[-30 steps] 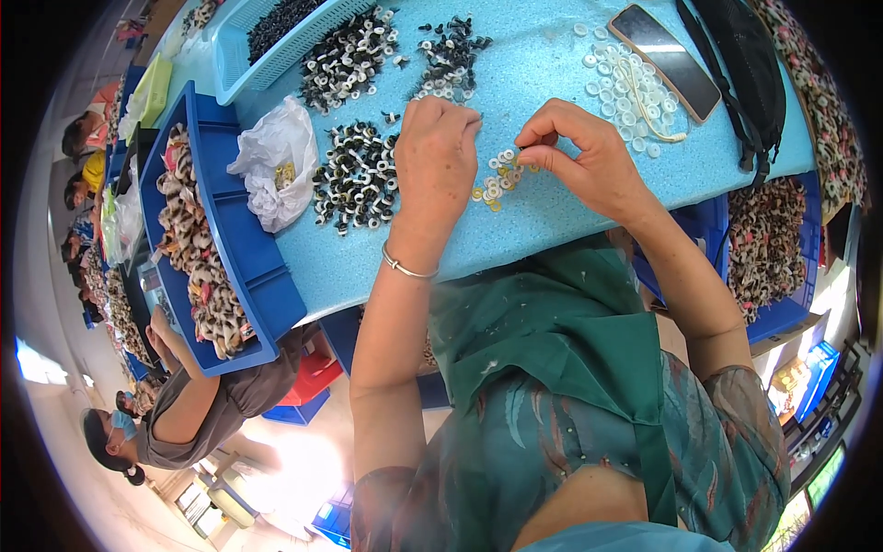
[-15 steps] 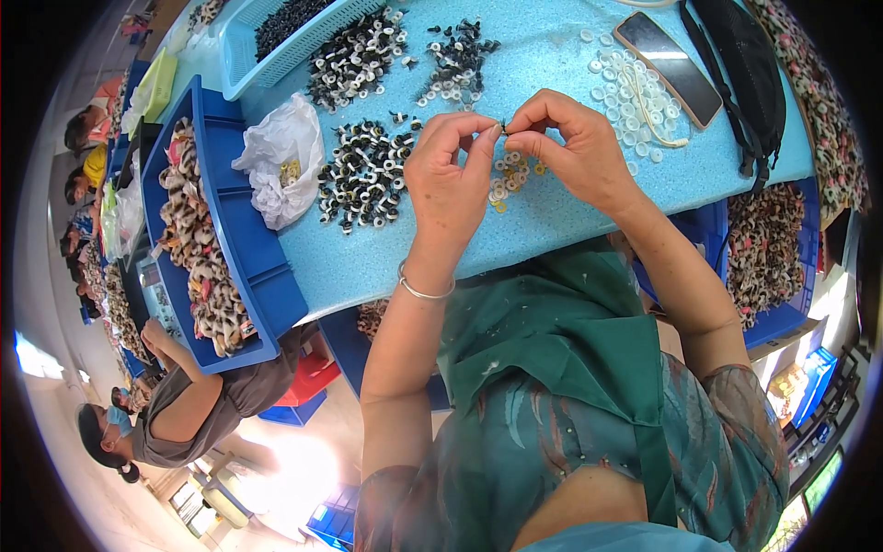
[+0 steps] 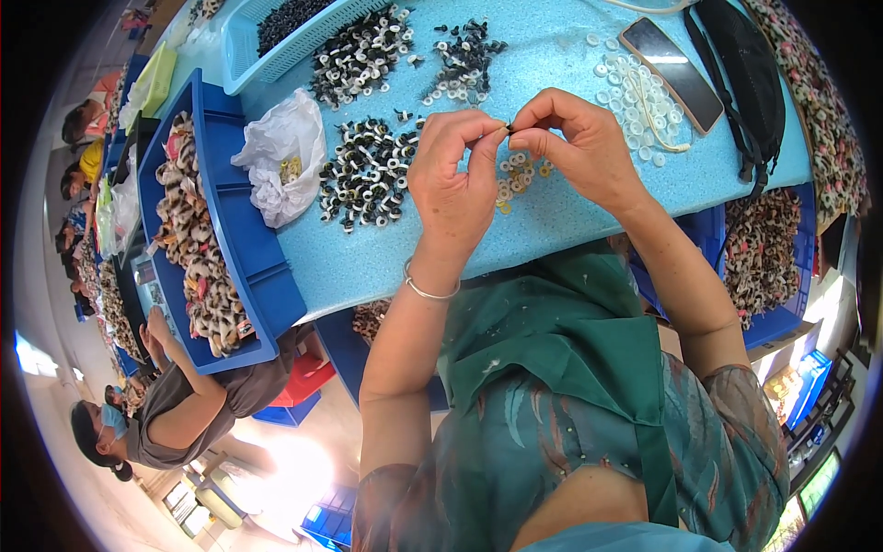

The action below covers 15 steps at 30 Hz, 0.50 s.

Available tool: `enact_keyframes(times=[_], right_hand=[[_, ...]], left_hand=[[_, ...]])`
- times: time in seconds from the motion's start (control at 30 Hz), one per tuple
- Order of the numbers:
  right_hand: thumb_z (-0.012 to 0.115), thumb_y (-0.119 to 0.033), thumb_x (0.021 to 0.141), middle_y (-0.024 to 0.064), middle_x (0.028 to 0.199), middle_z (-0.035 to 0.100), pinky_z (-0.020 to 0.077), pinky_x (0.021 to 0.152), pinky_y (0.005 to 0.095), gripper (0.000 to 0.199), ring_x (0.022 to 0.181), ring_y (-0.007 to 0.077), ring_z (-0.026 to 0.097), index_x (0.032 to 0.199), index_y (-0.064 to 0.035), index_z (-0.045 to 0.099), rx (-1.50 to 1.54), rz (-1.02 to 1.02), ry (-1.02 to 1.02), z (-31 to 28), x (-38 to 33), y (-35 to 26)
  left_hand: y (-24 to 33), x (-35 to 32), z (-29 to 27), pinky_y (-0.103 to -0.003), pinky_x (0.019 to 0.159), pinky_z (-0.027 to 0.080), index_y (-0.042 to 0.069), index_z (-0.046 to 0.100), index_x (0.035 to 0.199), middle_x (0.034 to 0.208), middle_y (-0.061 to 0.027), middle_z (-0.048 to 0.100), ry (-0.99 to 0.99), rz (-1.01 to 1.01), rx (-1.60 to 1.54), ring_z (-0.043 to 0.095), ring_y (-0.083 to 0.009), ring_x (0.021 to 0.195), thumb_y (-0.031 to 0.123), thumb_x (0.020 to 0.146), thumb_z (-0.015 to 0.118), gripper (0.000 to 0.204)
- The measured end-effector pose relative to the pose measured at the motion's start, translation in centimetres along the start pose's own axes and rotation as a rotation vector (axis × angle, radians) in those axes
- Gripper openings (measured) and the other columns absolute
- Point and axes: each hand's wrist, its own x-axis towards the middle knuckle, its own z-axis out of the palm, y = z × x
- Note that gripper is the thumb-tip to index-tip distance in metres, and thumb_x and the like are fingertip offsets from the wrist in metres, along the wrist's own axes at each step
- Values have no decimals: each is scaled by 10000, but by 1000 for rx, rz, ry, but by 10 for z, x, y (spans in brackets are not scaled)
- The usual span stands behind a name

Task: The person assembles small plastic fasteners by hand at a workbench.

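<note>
My left hand (image 3: 452, 182) and my right hand (image 3: 578, 147) meet fingertip to fingertip above the light blue table (image 3: 589, 221), pinching one small black part (image 3: 508, 130) between them. Just under the hands lies a little cluster of yellowish rings (image 3: 520, 173). A pile of black and white small parts (image 3: 363, 173) sits left of my left hand. Two more heaps of such parts (image 3: 361, 51) and darker ones (image 3: 464, 55) lie farther back. A silver bangle (image 3: 425, 290) circles my left wrist.
White rings (image 3: 635, 92), a dark phone (image 3: 671, 60) and a black bag (image 3: 740, 69) lie at the right. A crumpled white plastic bag (image 3: 280, 152) and a blue tray of spotted pieces (image 3: 198, 239) are at the left. A seated person (image 3: 175, 405) works lower left.
Both hands rose from the yellowish rings on the table and came together. The fingertips now pinch a small part between them, a little higher than before.
</note>
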Motion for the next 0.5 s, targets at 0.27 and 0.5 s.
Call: enact_keyframes(times=[0.27, 0.5], right_hand=[[735, -80, 860, 33, 931, 665, 517, 742, 265, 154, 810, 117, 640, 990, -24, 675, 3, -91, 52, 5, 3, 6], [710, -59, 874, 43, 944, 641, 509, 781, 268, 160, 857, 137, 633, 1022, -31, 654, -99, -197, 60, 1, 4, 7]], left_hand=[[2, 4, 0, -294, 695, 507, 45, 688, 905, 885, -70, 676, -19, 12, 31, 617, -192, 787, -26, 813, 725, 122], [1, 0, -2, -292, 701, 499, 46, 687, 977, 943, -78, 679, -37, -12, 18, 617, -189, 811, -27, 856, 675, 141]])
